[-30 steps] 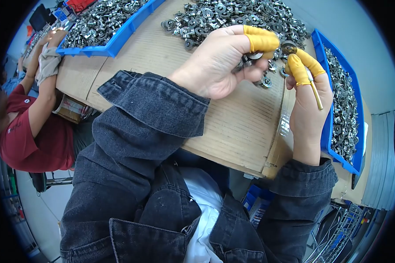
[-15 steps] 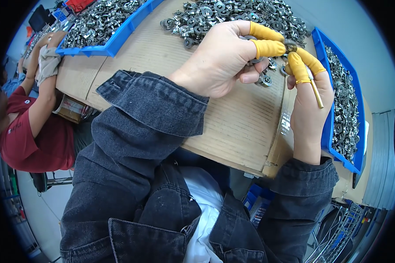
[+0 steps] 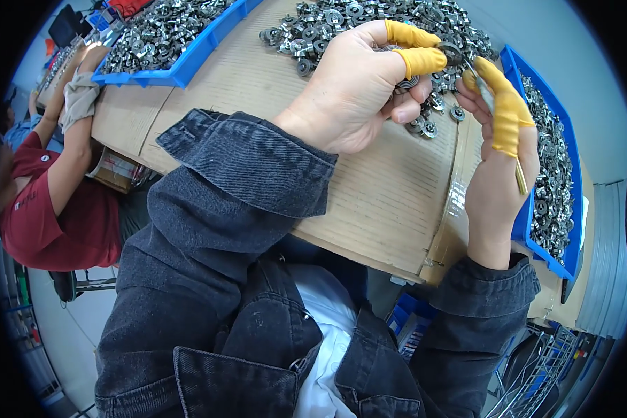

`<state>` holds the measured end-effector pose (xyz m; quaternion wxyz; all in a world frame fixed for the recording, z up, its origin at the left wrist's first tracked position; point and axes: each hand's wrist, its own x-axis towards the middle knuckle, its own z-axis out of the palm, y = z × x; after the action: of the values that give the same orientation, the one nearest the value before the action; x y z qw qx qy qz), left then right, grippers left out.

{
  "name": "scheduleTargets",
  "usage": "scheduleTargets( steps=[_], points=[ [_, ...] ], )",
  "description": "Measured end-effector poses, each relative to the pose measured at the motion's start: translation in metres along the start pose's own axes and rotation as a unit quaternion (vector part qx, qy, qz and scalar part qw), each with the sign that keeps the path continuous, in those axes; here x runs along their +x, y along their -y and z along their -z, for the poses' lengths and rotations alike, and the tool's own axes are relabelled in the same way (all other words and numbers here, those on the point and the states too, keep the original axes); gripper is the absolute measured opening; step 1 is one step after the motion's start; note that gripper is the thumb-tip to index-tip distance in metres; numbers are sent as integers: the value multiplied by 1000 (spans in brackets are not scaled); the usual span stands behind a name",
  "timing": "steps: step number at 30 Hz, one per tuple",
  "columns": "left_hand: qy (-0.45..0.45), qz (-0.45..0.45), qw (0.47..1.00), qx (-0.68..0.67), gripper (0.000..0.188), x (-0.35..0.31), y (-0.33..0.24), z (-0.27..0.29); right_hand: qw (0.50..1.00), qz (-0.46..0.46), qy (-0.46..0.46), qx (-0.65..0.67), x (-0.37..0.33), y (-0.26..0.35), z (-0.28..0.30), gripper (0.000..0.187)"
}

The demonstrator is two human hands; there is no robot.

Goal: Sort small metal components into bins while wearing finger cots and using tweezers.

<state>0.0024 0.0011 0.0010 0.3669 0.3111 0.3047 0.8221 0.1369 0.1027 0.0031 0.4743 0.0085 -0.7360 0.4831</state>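
**Pinched at the rim: metal disc (image 3: 452, 53) in the left hand (image 3: 364, 89), rod tool (image 3: 490, 97) in the right hand (image 3: 500, 167)**

From my remote seat I see the left thumb and forefinger, in yellow finger cots (image 3: 425, 63), closed onto the metal disc with no gap beyond the piece itself. More round metal parts (image 3: 407, 82) sit tucked behind, within that palm. The right fingers close round the rod tool, its gold end jutting back past the palm and its thin point up by the metal disc; whether the two touch, I cannot tell.

The metal disc is held over the right side of the heap of metal parts (image 3: 397, 12). I judge it light, stiff and hardly fragile, yet smooth enough to skid, so I would take it by the rim. The rod tool looks rigid and wants a hold close to its point.

The left forearm (image 3: 247, 174) slants up from the heap's near left side. The right forearm (image 3: 482, 296) rises steeply from the heap's near right, palm turned toward the heap.
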Motion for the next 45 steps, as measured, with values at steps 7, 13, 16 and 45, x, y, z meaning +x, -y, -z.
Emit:
scheduleTargets(
  steps=[7, 13, 16, 45],
  points=[
    [-25, -20, 999, 5, 17, 1, 1, 1, 996, 54, 28, -66, -5, 9, -4, 30],
    [-16, -24, 998, 54, 18, -1, -2, -1, 990, 80, 45, -105, -6, 9, -3, 29],
    [-9, -21, 997, 77, 18, -2, -3, -1, 988, 83, 42, -119, -5, 11, -3, 29],
    [-6, -38, 995, 92, 16, -2, -3, -1, 998, 8, 31, -62, -8, 11, -2, 26]
  ],
)
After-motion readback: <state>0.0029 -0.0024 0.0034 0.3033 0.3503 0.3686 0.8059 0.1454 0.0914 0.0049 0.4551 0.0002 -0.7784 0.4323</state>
